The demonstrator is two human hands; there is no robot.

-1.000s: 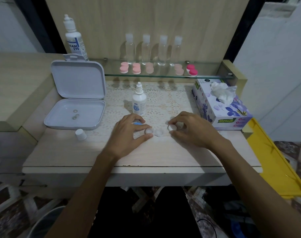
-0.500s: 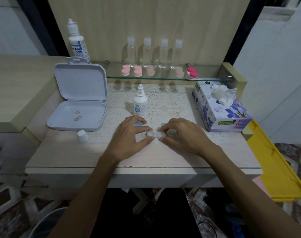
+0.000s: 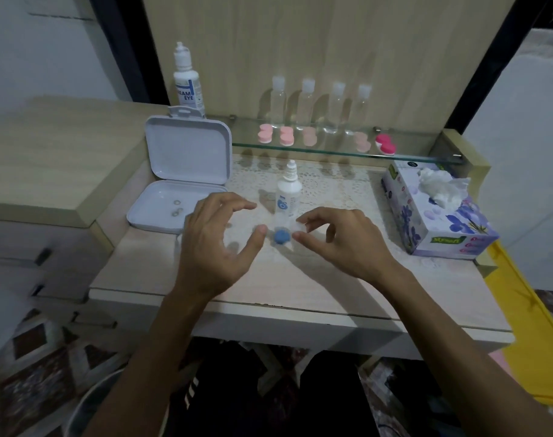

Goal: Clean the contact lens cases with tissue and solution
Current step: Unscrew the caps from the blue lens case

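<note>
Neither grip is closed on anything: the left hand (image 3: 215, 244) is held above the worktop (image 3: 300, 285) with fingers spread and loosely curved, and the right hand (image 3: 341, 238) is raised beside it, fingers bent but empty. Half a second ago both hands were pressed together over the small white lens case; they have since been drawn apart and lifted. Between thumb and fingertips a blue cap (image 3: 281, 236) is now uncovered, lying on the worktop with the pale, blurred lens case (image 3: 295, 230) touching it. The case is judged to have been opened or set down, so wiping or rinsing appears to come next.

Just behind the cap a small dropper bottle (image 3: 288, 192) stands upright with its cap off; its label cannot be read. To the left an open white box (image 3: 180, 184) holds two small rings. A tall bottle (image 3: 186, 83) behind it is marked "EAM EYE". At the right, a floral tissue box (image 3: 436, 216) bears a green label, apparently "Mysoft". Pink cases (image 3: 286, 136) and clear bottles (image 3: 306, 104) are lined on the glass shelf (image 3: 332, 151).
</note>
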